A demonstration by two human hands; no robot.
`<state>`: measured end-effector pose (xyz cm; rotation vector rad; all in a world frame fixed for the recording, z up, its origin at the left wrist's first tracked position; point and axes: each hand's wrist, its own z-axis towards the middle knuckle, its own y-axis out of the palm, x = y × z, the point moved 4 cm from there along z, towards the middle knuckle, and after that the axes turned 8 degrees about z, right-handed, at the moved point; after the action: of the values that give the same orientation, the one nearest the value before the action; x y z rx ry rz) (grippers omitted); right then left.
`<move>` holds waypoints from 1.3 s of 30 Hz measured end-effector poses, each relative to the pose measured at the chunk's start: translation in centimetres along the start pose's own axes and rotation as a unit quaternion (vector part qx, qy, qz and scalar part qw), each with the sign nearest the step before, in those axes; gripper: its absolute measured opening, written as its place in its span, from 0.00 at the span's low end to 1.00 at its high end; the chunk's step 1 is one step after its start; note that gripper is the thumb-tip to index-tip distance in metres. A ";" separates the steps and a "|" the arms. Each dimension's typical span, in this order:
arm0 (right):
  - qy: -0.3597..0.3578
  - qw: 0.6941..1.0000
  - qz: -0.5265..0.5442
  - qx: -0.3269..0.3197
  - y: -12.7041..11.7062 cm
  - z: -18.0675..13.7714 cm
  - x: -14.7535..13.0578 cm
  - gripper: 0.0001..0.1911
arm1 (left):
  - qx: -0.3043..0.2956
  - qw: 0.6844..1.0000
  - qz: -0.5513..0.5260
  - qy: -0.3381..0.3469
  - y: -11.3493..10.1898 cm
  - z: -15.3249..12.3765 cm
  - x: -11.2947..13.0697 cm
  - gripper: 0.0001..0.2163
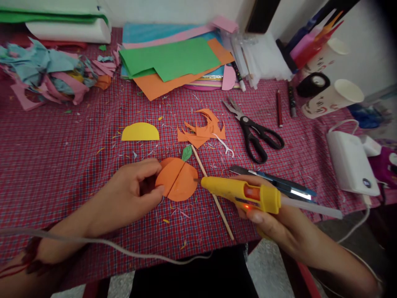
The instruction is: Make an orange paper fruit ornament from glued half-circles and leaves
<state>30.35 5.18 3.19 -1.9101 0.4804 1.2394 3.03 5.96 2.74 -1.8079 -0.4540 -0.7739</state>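
Observation:
Between thumb and fingers, my left hand (133, 190) pinches the left edge of a round orange paper cutout (182, 184), which has a diagonal seam across it. A green paper leaf (187, 153) sits at the cutout's top. My right hand (273, 225) is wrapped round a yellow hot glue gun (229, 188) with a small red light lit and a clear glue stick (313, 207) out of its back. The gun's nozzle points left, at the cutout's right edge; whether it touches I cannot tell. A thin wooden stick (221, 211) lies beneath the gun, slanting beside the cutout.
Orange paper scraps (203, 130), a yellow half-round piece (140, 132), black-handled scissors (252, 130) and a cutter knife (279, 182) lie beyond my hands. Coloured sheets (180, 60) are stacked behind. A white cable (124, 248) crosses my left forearm. Paper cups (333, 99) stand at right.

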 end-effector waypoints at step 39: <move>-0.041 0.982 0.043 0.181 -2.7 -3.0 1.1 0.30 | -0.010 0.996 0.023 0.091 0.4 -0.9 0.4 0.11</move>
<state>34.40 4.62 3.98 -1.5397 0.6993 1.1889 3.26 5.00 2.94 -1.7403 -0.2854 -0.9048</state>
